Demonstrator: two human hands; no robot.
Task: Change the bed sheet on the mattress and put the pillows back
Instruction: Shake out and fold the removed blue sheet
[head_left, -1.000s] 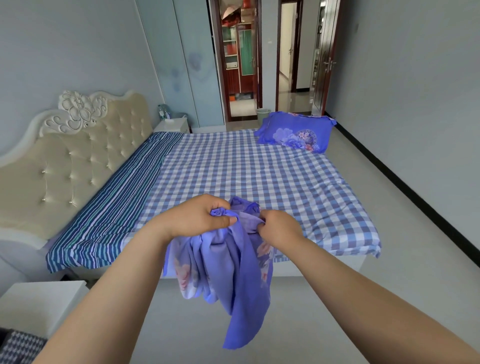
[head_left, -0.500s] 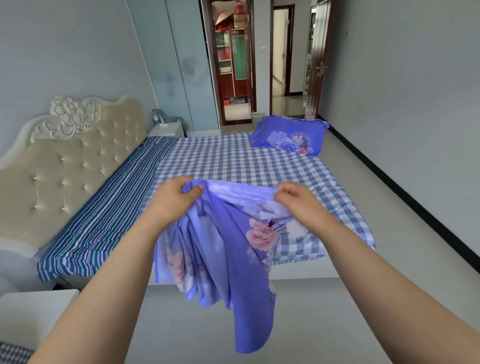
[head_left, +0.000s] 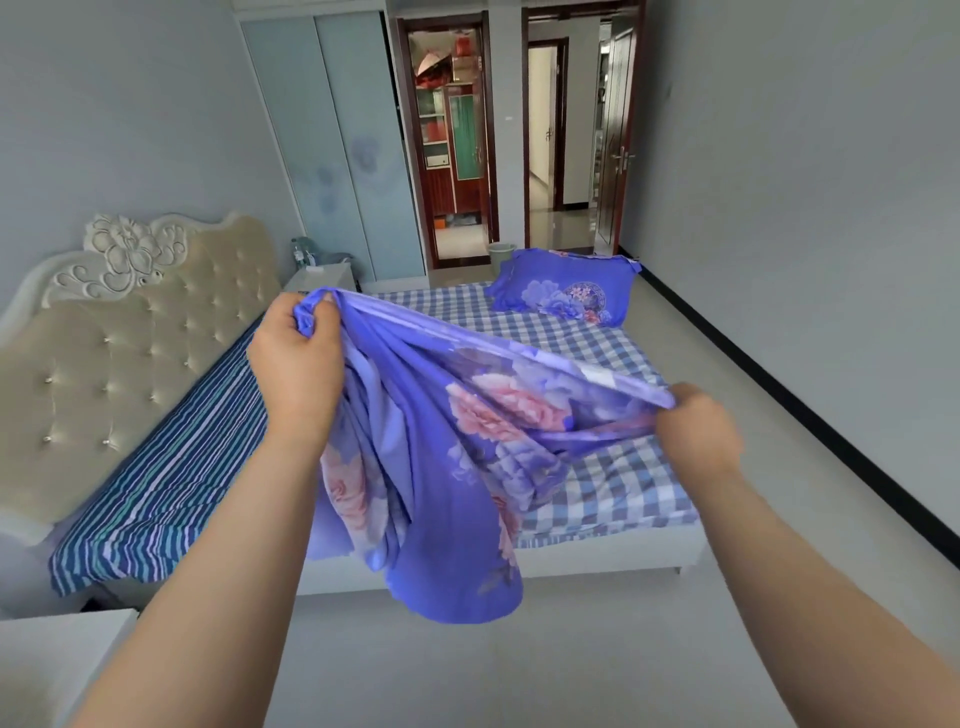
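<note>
Purple floral cotton bed sheet (head_left: 441, 457) stretches between gripping left hand (head_left: 298, 358) and right hand (head_left: 698, 431), its held edge running crosswise above the blue checked mattress (head_left: 597, 338).

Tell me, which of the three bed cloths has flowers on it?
The purple sheet held up by both hands; the two lying on the mattress are the checked sheet and the striped cloth.

grey walls (head_left: 810, 156); tufted headboard (head_left: 130, 364); wardrobe (head_left: 337, 145)
</note>
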